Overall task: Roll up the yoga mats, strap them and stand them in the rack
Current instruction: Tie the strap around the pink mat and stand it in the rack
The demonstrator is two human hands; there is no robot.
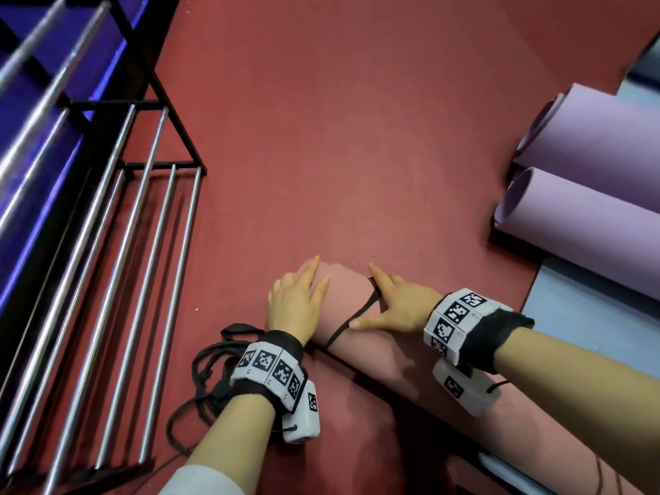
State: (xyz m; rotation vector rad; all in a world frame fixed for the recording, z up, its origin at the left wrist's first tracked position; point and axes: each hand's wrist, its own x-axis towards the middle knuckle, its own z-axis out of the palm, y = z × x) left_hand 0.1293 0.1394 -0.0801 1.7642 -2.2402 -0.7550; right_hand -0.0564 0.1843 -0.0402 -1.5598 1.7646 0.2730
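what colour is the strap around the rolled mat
Black strap, seen in the head view.

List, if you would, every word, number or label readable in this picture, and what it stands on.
No readable text.
The left wristband and right wristband carry only black-and-white square code patterns, no letters or digits.
The rolled pink mat and rack show no print.

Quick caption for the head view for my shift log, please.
Left hand rests on the end of the rolled pink mat while right hand presses a black strap across it.
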